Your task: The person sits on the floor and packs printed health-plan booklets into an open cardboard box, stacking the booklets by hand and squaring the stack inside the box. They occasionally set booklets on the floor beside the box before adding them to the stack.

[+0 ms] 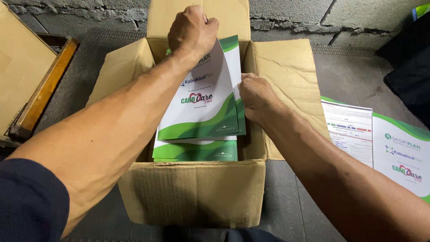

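Currently the person is leaning over an open box (192,192) on the grey floor (291,210), both arms reaching in. Left hand (192,31) is at 12 o'clock of the box, fist closing on the top edge of a folder (204,105), white with green waves, and tilting it up off the stack (197,150) of like folders lying inside. Right hand (256,96) is at 3 o'clock of the folder, fingertips pinching its right edge, touching it.

Handling, as judged: folder is looking light, thin card, fairly stiff yet flexing under the lift; glossy face probably slick, so edges are the sensible hold, top and side as now. Corners would crease easily.

Box flaps (286,71) are standing open at 12 and 3 o'clock. At 3 o'clock, outside the box, an opened folder (380,143) is lying flat on the floor. At 9 o'clock a wooden frame (42,94) is resting against another carton (18,62).
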